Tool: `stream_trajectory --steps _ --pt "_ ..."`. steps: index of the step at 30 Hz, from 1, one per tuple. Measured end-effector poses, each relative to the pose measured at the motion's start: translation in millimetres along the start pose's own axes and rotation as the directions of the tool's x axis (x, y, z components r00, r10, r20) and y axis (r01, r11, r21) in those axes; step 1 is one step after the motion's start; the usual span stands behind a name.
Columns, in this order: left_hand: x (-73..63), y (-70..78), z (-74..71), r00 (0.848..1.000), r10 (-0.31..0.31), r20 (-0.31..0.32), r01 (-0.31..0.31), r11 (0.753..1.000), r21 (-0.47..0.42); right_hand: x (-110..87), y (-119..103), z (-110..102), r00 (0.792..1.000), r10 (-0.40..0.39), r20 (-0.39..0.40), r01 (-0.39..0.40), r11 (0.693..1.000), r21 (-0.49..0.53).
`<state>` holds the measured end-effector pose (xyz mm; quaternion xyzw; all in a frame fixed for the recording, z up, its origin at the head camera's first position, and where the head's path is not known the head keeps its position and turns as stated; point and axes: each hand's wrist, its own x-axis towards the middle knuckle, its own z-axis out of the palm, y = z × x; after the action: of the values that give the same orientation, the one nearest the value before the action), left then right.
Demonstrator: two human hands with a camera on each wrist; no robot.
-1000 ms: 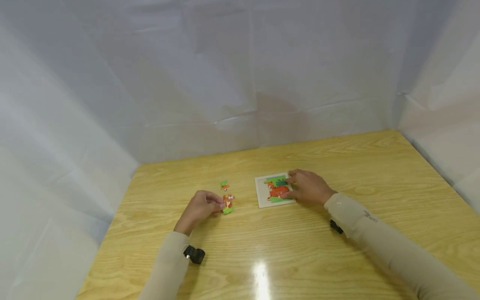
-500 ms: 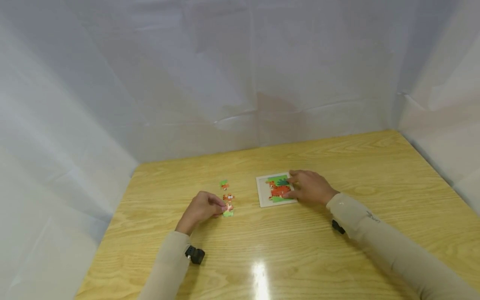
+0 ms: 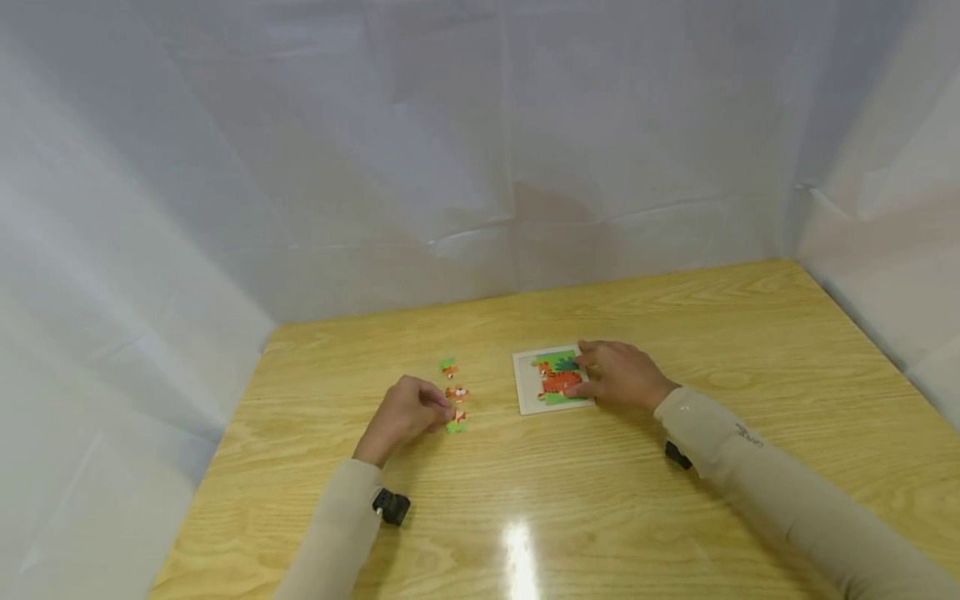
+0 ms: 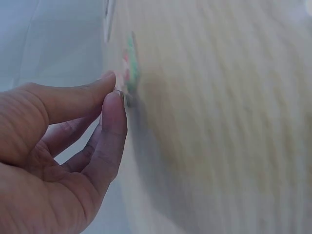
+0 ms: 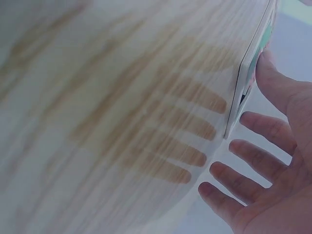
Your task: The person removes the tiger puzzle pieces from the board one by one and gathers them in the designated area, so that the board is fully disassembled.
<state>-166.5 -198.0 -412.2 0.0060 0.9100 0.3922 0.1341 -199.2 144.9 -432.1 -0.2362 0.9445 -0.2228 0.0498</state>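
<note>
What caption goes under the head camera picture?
Left hand pinches a puzzle piece; right hand touches the puzzle board.

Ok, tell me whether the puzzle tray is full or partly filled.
Partly filled: in the head view, pieces cover the puzzle tray's side near the right hand, while the opposite side shows bare board.

The tabletop (image 3: 600, 517) looks like glossy wood, sleeves (image 3: 787, 492) matt cloth, the puzzle tray (image 3: 529, 385) smooth.

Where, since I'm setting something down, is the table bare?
Bare table lies between the sleeves, and behind the puzzle frame toward the back sheet. Crowded: beside the left hand, where three puzzle pieces line up, and where the right hand touches the frame.
</note>
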Motion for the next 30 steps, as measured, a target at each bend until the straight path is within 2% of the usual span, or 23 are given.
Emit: stream_trajectory --steps 8,17,24,30 --pt "10.9 26.0 8.8 0.995 0.103 0.007 -0.103 0.992 0.071 -4.1 -11 -2 0.999 -0.041 0.018 0.041 0.999 0.001" --pt "29.3 57.7 32.2 0.988 0.148 0.036 -0.150 0.987 0.057 -5.8 -17 5 0.998 -0.056 0.024 0.057 0.998 -0.015" --pt "45.9 72.5 52.9 0.973 0.232 0.023 -0.233 0.967 0.106 -5.1 -18 7 0.995 -0.096 0.020 0.097 0.995 -0.010" --pt "56.6 79.8 63.9 0.975 0.220 -0.010 -0.218 0.970 0.104 -4.5 -18 9 0.995 -0.102 0.019 0.103 0.995 -0.012"
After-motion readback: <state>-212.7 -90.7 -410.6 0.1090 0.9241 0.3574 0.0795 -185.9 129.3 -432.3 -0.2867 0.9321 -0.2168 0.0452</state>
